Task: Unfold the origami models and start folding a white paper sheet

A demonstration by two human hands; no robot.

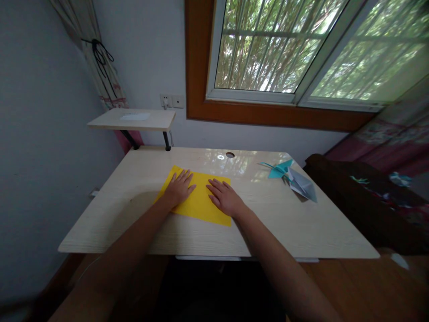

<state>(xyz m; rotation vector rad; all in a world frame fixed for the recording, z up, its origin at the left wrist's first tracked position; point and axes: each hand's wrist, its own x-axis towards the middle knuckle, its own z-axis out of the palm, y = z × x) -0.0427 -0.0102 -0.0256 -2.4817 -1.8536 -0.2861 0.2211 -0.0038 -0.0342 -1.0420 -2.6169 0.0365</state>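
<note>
A yellow sheet of paper (200, 197) lies flat on the pale wooden desk (284, 223), near its middle. My left hand (179, 187) rests palm down on the sheet's left part, fingers spread toward the far edge. My right hand (225, 197) presses flat on the sheet's right part, fingers also apart. Neither hand grips anything; both only lie on the paper.
Two folded paper cranes sit at the desk's right rear: a teal one (279, 169) and a grey one (302, 184). A small raised shelf (132, 120) stands at the back left. A window fills the wall behind; a dark sofa (365, 201) is to the right.
</note>
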